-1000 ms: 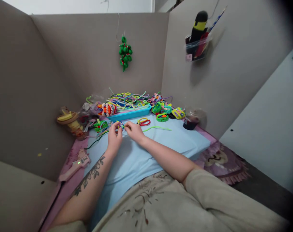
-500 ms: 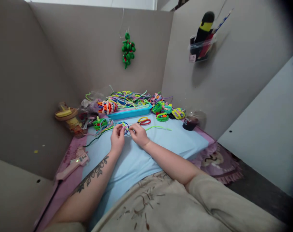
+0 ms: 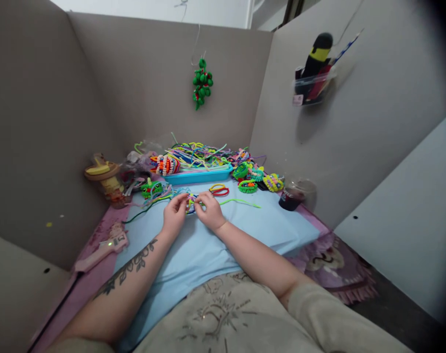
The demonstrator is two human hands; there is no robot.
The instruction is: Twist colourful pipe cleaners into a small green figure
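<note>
My left hand [image 3: 174,214] and my right hand [image 3: 209,211] meet over the light blue cloth, fingers closed in a pinch. Between them is a small piece of bent pipe cleaners [image 3: 191,201] in blue, yellow and pink, gripped from both sides. My fingers hide much of it. Just beyond the right hand lie scissors [image 3: 220,189] with red and yellow handles. A bright green pipe cleaner [image 3: 241,201] stretches across the cloth to the right, and a dark green pipe cleaner [image 3: 146,212] lies to the left.
A blue tray [image 3: 198,177] sits before a heap of pipe cleaners [image 3: 200,153]. Finished fuzzy pieces [image 3: 248,186] lie right, near a dark drink cup [image 3: 292,197]. At left are a pink glue gun [image 3: 103,252], its cord, and a lidded cup [image 3: 110,184]. Panels enclose the table.
The view has tilted up slightly. My right hand has come closer to the left, and the blue loop of the pipe cleaner piece shows less between my fingers.
</note>
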